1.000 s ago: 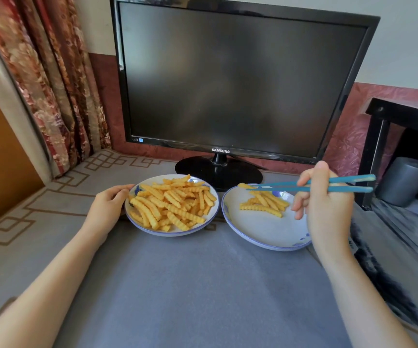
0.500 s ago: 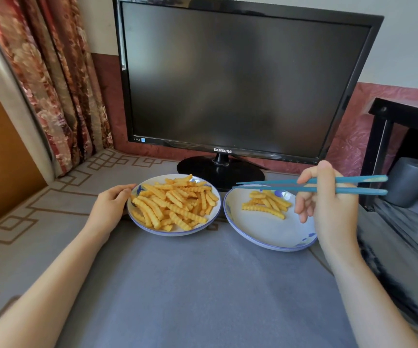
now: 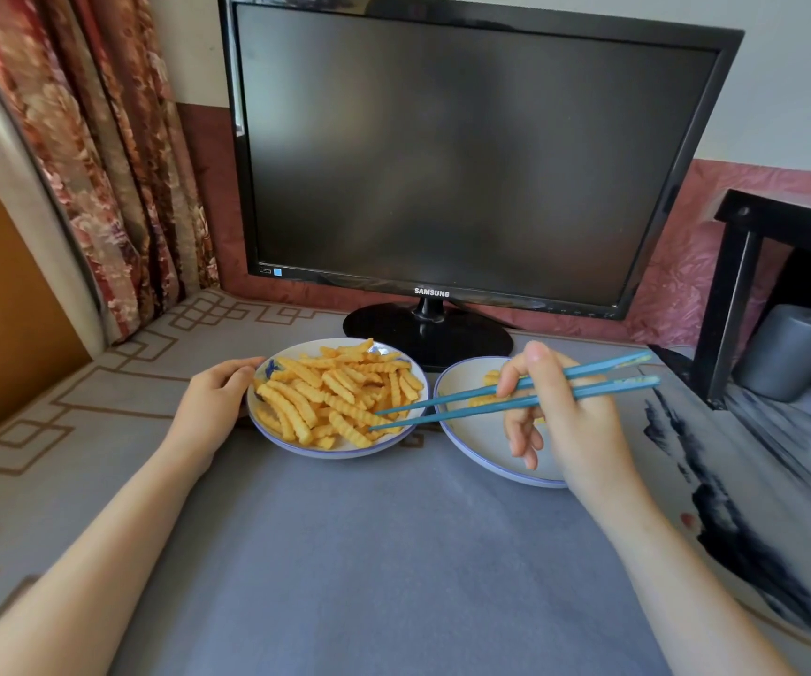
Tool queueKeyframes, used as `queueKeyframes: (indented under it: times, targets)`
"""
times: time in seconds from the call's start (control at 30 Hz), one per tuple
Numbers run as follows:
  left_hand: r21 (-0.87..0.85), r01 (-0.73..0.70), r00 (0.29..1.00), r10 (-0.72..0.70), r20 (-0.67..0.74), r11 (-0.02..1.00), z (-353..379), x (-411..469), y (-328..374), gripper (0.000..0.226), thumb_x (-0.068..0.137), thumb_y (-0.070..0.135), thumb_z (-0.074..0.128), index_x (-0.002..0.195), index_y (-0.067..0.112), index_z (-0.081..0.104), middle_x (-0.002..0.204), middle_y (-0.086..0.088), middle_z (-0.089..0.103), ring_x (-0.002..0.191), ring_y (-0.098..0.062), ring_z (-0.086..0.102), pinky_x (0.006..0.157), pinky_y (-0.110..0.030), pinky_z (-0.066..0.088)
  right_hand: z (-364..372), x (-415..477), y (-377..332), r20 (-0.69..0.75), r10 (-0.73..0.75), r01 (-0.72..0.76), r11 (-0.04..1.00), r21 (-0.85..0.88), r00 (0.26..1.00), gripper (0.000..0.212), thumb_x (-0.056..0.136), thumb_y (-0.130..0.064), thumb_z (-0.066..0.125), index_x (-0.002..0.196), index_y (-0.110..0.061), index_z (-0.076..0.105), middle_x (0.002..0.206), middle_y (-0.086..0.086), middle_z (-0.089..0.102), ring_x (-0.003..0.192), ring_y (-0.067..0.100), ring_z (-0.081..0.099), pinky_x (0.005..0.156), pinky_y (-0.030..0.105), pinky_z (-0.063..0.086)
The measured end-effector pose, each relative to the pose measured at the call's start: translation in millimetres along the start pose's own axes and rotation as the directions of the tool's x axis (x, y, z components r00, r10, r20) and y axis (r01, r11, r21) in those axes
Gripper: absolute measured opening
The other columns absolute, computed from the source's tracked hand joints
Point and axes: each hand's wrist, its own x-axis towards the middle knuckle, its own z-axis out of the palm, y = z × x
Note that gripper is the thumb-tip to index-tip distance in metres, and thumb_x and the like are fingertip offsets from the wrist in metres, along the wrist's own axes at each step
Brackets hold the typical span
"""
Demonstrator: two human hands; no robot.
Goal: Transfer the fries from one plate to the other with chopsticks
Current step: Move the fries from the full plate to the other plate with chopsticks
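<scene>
— Where are the fries [image 3: 325, 392], and which step are you on?

— Most lie heaped on the left plate [image 3: 340, 453]. A few show on the right plate [image 3: 481, 446], at its far side. I judge I'm at the pick-up. The chopsticks [image 3: 467, 412] reach left across the gap between the plates, tips over the near right part of the heap.

— What has your grip got?

— My right grip [image 3: 574, 412] is curled round the chopsticks near their middle, thumb on top, above the right plate. The two tips stand a little apart, with no fry lifted between them. Whether they touch the heap I cannot tell. My left grip [image 3: 213, 407] holds the left plate's left rim, thumb along the edge.

— And next?

— As I see it, close the tips on one fry lying clear at the heap's edge. Squeeze gently, since a ridged piece could slip or snap. Then lift and carry it right. The plates sit just beside each other, so the trip is short.

— Count it up.

— Two plates, two chopsticks, two grips. Fries on the left are too many and too overlapped to count. On the right I see a few, with the rest hidden behind my grip. Farther out, one monitor [image 3: 467, 153] stands at the far side of the surface [image 3: 394, 553]. One curtain [image 3: 116, 153] hangs far left. One black shelf [image 3: 793, 222] stands far right, with one grey can [image 3: 789, 358] under it.
</scene>
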Motion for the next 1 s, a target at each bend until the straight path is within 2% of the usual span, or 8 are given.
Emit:
queueKeyframes:
  times: [0.1,0.2,0.37,0.57,0.67,0.8,0.9,1.0]
  targets:
    - [-0.002,0.000,1.000,0.000,0.004,1.000,-0.3,0.2,-0.1,0.029,0.098,0.009,0.040,0.114,0.009,0.065,0.097,-0.007,0.066,0.082,-0.011,0.062,0.068,-0.019,0.045,7.9,-3.7,1.0,0.003,-0.014,0.014,1.000,0.022,1.000,0.041,0.098,-0.030,0.040,0.067,-0.007,0.052,0.039,0.011,0.044,0.030,0.017,0.038,0.036,0.019,0.032]
    - [-0.012,0.011,1.000,-0.011,0.013,1.000,-0.8,1.4,-1.6,0.029,0.098,0.010,0.041,0.114,0.010,0.066,0.096,-0.007,0.067,0.087,-0.018,0.063,0.072,-0.024,0.048,9.5,-6.1,-0.6,-0.064,-0.020,0.021,1.000,0.013,0.998,0.045,0.101,-0.030,0.039,0.065,-0.006,0.050,0.039,0.010,0.043,0.030,0.015,0.037,0.038,0.023,0.032]
    - [-0.005,0.016,1.000,-0.016,0.023,1.000,-1.5,2.3,-2.8,0.029,0.098,0.011,0.041,0.113,0.011,0.066,0.100,-0.009,0.068,0.087,-0.019,0.064,0.078,-0.030,0.049,-2.0,-4.0,-8.8,-0.210,-0.011,0.007,1.000,-0.021,0.978,0.048,0.103,-0.026,0.033,0.061,-0.011,0.050,0.036,0.007,0.043,0.033,0.020,0.037,0.043,0.027,0.033]
    - [-0.008,0.018,1.000,-0.017,0.025,1.000,-1.6,2.2,-3.3,0.027,0.098,0.011,0.041,0.110,0.013,0.066,0.092,-0.001,0.068,0.086,-0.016,0.063,0.072,-0.024,0.048,-20.0,4.1,-18.0,-0.366,-0.043,0.066,0.997,0.051,0.929,0.045,0.102,-0.019,0.034,0.059,-0.012,0.045,0.044,-0.005,0.046,0.033,0.021,0.037,0.039,0.025,0.029]
    - [-0.005,0.016,1.000,-0.016,0.024,1.000,-1.5,1.8,-3.0,0.027,0.098,0.011,0.041,0.108,0.015,0.066,0.090,0.002,0.067,0.085,-0.015,0.064,0.074,-0.025,0.049,-28.0,6.8,-20.0,-0.440,-0.045,0.070,0.997,0.039,0.897,0.043,0.101,-0.017,0.036,0.059,-0.011,0.043,0.045,-0.008,0.047,0.031,0.019,0.038,0.039,0.024,0.029]
    - [0.011,0.017,1.000,-0.017,0.023,1.000,-1.9,2.4,-3.1,0.027,0.098,0.012,0.042,0.109,0.015,0.067,0.092,0.000,0.068,0.089,-0.019,0.064,0.084,-0.032,0.048,-41.7,12.5,-9.5,-0.505,-0.074,0.048,0.997,-0.065,0.860,0.043,0.101,-0.025,0.036,0.063,-0.010,0.048,0.040,0.002,0.044,0.030,0.018,0.041,0.035,0.020,0.030]
    - [0.016,0.016,1.000,-0.016,0.024,1.000,-2.1,2.3,-3.1,0.028,0.098,0.013,0.042,0.110,0.015,0.067,0.096,-0.004,0.069,0.091,-0.020,0.064,0.087,-0.034,0.049,-50.6,16.7,-0.1,-0.518,-0.062,-0.003,0.992,-0.124,0.853,0.045,0.101,-0.031,0.036,0.063,-0.011,0.050,0.038,0.008,0.044,0.029,0.019,0.040,0.034,0.022,0.032]
    - [0.009,0.019,1.000,-0.019,0.023,1.000,-1.9,2.3,-2.8,0.027,0.098,0.013,0.042,0.109,0.016,0.066,0.094,-0.001,0.068,0.088,-0.017,0.064,0.085,-0.033,0.049,-53.0,17.7,3.7,-0.506,-0.048,-0.035,0.987,-0.154,0.861,0.044,0.100,-0.032,0.036,0.064,-0.013,0.052,0.037,0.009,0.048,0.030,0.020,0.040,0.035,0.025,0.032]
